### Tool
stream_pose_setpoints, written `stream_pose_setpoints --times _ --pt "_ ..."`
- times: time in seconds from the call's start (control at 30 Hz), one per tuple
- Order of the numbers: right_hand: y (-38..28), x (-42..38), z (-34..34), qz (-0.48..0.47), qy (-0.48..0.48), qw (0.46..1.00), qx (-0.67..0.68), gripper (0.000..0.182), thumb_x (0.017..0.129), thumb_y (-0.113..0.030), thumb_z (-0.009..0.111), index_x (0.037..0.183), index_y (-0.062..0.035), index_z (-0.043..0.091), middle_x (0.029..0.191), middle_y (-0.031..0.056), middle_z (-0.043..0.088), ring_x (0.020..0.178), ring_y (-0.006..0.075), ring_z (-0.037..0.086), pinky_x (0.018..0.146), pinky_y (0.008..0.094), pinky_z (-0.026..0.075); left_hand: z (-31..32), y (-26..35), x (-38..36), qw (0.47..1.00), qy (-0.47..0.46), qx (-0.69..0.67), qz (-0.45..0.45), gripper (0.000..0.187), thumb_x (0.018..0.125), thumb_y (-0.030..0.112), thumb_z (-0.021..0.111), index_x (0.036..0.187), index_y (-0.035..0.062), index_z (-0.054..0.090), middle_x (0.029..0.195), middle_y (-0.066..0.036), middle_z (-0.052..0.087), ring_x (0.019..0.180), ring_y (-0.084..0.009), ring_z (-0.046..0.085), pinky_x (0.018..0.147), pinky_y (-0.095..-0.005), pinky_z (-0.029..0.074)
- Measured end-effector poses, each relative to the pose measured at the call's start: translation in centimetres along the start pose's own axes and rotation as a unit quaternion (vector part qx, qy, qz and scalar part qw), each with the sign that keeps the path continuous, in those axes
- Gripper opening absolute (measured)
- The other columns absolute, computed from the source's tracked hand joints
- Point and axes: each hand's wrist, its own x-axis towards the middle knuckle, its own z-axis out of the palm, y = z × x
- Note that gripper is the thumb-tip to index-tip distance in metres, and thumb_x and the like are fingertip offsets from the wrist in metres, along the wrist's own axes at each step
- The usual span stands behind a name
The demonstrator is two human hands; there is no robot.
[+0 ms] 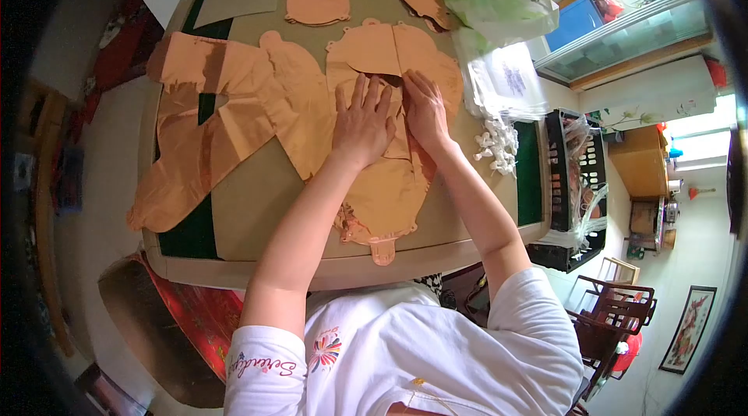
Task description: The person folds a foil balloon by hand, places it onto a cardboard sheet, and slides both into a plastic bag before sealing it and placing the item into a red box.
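At left, a creased copper-coloured foil shape [234,77] is lying flat. At centre, the left hand [364,121] is spreading its fingers, palm down, over a folded copper-coloured foil piece [382,190], apparently steadying it; the right hand [427,114] is resting extended, fairly close-set fingers beside the fold, seemingly controlling the flap. White curled strips [497,145] are lying further right.

Pale walls, wooden chairs [612,307], apparently tiled floor
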Motion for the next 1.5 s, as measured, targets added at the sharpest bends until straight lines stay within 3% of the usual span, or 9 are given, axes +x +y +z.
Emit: stream_pose_setpoints --times 0.37,0.47,0.57,0.67,0.9,1.17,1.27,1.37,1.5 --pt "-0.5 -0.4 -0.2 -0.036 -0.068 0.995 0.057 0.049 0.08 -0.001 0.055 0.129 -0.0033 0.055 0.135 0.0148 0.053 0.131 0.0314 0.043 0.112 0.0465 0.031 0.2 0.1 0.0 1.0 -0.003 0.025 -0.014 0.06 0.093 0.035 0.043 0.147 0.0091 0.035 0.154 -0.012 0.03 0.145 -0.0292 0.02 0.115 -0.0575 0.011" --pt "-0.7 -0.5 -0.4 -0.051 -0.062 0.996 0.037 0.052 0.078 -0.005 0.06 0.13 -0.0045 0.055 0.134 0.0142 0.054 0.131 0.0311 0.044 0.112 0.047 0.031 -0.2 0.0 0.0 0.999 0.012 -0.031 -0.011 0.06 0.092 0.027 0.048 0.144 0.0007 0.034 0.151 -0.016 0.032 0.145 -0.0304 0.02 0.116 -0.0553 0.013" --pt "-0.8 -0.2 -0.6 -0.061 -0.06 0.996 0.025 0.053 0.076 -0.008 0.062 0.128 -0.0044 0.055 0.132 0.0141 0.055 0.13 0.0306 0.045 0.111 0.0479 0.032 -1.1 -0.2 0.7 0.992 0.044 -0.117 -0.03 0.054 0.09 0.022 0.051 0.139 -0.0003 0.041 0.148 -0.016 0.037 0.142 -0.0312 0.026 0.115 -0.0561 0.015" --pt "-0.8 -0.6 -0.3 -0.059 -0.062 0.996 0.022 0.051 0.076 -0.007 0.061 0.127 -0.004 0.056 0.132 0.0146 0.055 0.129 0.0309 0.046 0.111 0.0482 0.032 -3.7 -0.5 2.9 0.994 0.058 -0.083 0.038 0.049 0.089 0.018 0.052 0.135 0.0027 0.046 0.145 -0.014 0.042 0.139 -0.0301 0.032 0.114 -0.0573 0.017" --pt "-1.5 -0.3 -0.9 -0.053 -0.07 0.996 0.012 0.05 0.079 -0.01 0.061 0.128 -0.0051 0.052 0.136 0.0155 0.051 0.133 0.0312 0.041 0.112 0.0482 0.029 -1.1 -3.7 4.8 0.998 -0.038 0.05 0.024 0.046 0.093 0.022 0.048 0.137 0.0073 0.045 0.145 -0.008 0.044 0.138 -0.0261 0.034 0.113 -0.0594 0.018" --pt "-1.4 -0.3 -0.8 -0.036 -0.105 0.994 0.007 0.049 0.08 -0.013 0.062 0.127 -0.0041 0.052 0.14 0.0139 0.048 0.136 0.0298 0.037 0.113 0.047 0.025 -2.3 -3.4 5.1 0.996 -0.036 0.081 0.007 0.044 0.096 0.025 0.045 0.136 0.0076 0.046 0.139 -0.008 0.05 0.135 -0.0251 0.038 0.112 -0.0589 0.021" --pt "-1.5 -0.2 -0.9 -0.034 -0.106 0.994 -0.008 0.049 0.08 -0.013 0.063 0.127 -0.0041 0.052 0.14 0.014 0.048 0.136 0.0295 0.037 0.114 0.0472 0.024 -1.4 -2.6 6.5 0.999 0.005 0.006 0.042 0.045 0.092 0.02 0.047 0.135 0.006 0.047 0.139 -0.007 0.05 0.135 -0.0239 0.039 0.112 -0.0604 0.018" --pt "-0.8 -0.2 -0.2 -0.03 -0.106 0.994 -0.022 0.051 0.079 -0.015 0.064 0.127 -0.0041 0.052 0.141 0.0134 0.047 0.137 0.0287 0.036 0.114 0.0477 0.024 -0.6 -2.1 7.8 0.998 -0.041 0.002 0.056 0.048 0.09 0.02 0.051 0.137 0.0062 0.046 0.141 -0.007 0.048 0.136 -0.0226 0.037 0.113 -0.0599 0.018" --pt "-1.7 -0.3 -1.1 -0.019 -0.11 0.994 -0.003 0.049 0.08 -0.016 0.063 0.127 -0.0042 0.052 0.141 0.0132 0.048 0.136 0.0284 0.037 0.114 0.0478 0.026 0.6 -3.6 9.1 0.999 -0.014 0.028 0.02 0.052 0.089 0.02 0.054 0.138 0.0061 0.044 0.143 -0.007 0.045 0.138 -0.0239 0.035 0.113 -0.0576 0.02"
